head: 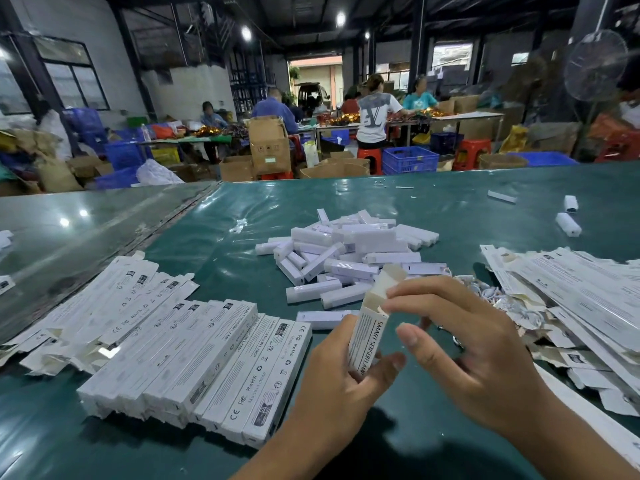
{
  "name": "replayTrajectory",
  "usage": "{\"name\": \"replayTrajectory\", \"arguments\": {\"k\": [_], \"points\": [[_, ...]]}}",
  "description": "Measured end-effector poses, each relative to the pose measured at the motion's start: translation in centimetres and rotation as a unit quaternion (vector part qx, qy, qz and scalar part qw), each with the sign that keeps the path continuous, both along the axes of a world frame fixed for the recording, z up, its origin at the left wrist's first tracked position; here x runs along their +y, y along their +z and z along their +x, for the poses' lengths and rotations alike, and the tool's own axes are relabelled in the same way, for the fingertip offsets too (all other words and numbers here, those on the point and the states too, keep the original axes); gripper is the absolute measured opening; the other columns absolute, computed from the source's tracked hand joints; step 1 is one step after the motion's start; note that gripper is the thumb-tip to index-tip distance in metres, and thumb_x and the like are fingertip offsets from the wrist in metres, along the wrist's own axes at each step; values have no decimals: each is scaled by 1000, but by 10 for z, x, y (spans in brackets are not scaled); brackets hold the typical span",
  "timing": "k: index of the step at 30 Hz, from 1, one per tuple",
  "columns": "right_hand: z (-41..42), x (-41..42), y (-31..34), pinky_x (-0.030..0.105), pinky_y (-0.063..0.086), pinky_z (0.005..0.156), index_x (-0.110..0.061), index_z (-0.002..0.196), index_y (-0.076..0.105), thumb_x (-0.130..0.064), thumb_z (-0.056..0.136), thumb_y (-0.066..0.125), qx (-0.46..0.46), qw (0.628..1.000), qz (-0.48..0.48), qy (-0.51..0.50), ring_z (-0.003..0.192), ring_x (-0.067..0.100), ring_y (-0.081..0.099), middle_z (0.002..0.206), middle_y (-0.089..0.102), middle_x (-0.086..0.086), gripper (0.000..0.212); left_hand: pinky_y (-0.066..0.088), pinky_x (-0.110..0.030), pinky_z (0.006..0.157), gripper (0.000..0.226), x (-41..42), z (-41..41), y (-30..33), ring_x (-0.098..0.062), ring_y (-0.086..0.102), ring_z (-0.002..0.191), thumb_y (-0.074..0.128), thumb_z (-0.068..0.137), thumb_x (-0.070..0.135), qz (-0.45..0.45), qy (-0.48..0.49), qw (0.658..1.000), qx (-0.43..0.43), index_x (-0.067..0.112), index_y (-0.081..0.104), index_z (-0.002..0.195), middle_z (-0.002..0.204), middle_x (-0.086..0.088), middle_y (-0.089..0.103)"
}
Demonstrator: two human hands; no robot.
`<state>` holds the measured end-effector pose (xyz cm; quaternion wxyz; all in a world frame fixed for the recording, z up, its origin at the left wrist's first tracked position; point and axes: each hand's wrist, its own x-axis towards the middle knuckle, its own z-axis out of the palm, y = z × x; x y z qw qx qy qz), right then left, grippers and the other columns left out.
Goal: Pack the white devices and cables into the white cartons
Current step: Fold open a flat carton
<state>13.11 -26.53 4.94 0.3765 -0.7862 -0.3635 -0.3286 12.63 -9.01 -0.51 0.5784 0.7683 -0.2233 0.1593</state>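
Note:
My left hand (341, 379) grips a narrow white carton (367, 332) upright near the table's front, its top flap standing open. My right hand (474, 344) is at the carton's open end, index fingertip touching the flap area, other fingers loosely spread. Behind the carton lies a heap of white devices (346, 254). A tangle of white cables (485, 292) shows to the right of it, partly hidden by my right hand. Packed white cartons (207, 368) lie in a row at the left.
Flat unfolded cartons (581, 296) are piled at the right on the green table (214, 216). More loose cartons (114, 292) lie behind the packed row. Stray devices (568, 224) sit far right. People work at tables beyond, among boxes and blue crates.

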Motion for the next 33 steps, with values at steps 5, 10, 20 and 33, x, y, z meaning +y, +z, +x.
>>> {"name": "replayTrajectory", "arguments": {"k": [5, 10, 20, 33], "points": [[-2, 3, -3, 21, 49, 81, -15, 108, 76, -27, 95, 56, 1, 1000, 14, -4, 107, 16, 62, 110, 62, -1, 26, 54, -38, 94, 49, 4, -1, 1, -27, 61, 116, 60, 100, 36, -71, -32, 995, -66, 28, 41, 144, 128, -3, 60], [-1, 6, -5, 18, 46, 84, -21, 105, 78, -30, 95, 56, 29, 998, 45, 11, 104, 16, 63, 108, 60, -3, 25, 52, -58, 87, 44, 9, 4, -1, -34, 60, 115, 60, 102, 35, -60, -11, 991, -116, 24, 46, 143, 128, -8, 60], [-3, 13, 0, 16, 50, 84, -33, 118, 71, -43, 94, 54, 251, 933, 204, 159, 100, 10, 69, 111, 75, -3, 31, 58, -51, 83, 32, 4, -2, 3, -39, 63, 111, 71, 96, 29, -85, -22, 986, -142, 28, 57, 125, 124, -11, 63], [-6, 11, -6, 37, 55, 72, -26, 93, 77, -35, 89, 69, 84, 988, 128, 22, 85, 17, 71, 91, 74, -11, 13, 60, -39, 67, 51, -2, -9, 5, -27, 66, 100, 78, 86, 42, -102, 0, 988, -117, 41, 45, 125, 116, 2, 65]]}}
